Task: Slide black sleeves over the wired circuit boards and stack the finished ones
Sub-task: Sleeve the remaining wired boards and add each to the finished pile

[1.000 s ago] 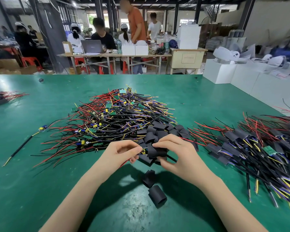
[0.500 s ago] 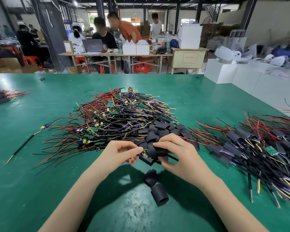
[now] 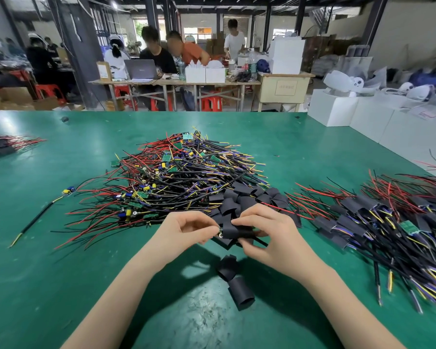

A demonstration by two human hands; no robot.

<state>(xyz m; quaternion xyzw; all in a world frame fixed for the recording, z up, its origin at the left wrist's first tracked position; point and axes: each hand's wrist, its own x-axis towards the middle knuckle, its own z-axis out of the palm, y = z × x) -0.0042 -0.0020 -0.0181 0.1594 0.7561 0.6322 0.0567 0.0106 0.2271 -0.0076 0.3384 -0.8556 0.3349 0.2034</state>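
My right hand grips a black sleeve just above the green table. My left hand pinches the wired end of a circuit board at the sleeve's left opening; the board itself is mostly hidden inside. Behind my hands lies a big pile of bare wired boards with red, black and yellow leads. Loose black sleeves are heaped at that pile's near right side. The stack of sleeved boards lies to the right.
Two loose sleeves lie on the green table just below my hands. A single wired lead lies at left, a small bundle at far left. White boxes border the right edge. People work at a far bench.
My hands stay in place; the fingers have shifted slightly on the sleeve and wire end. A person in orange at the far bench has bent down.
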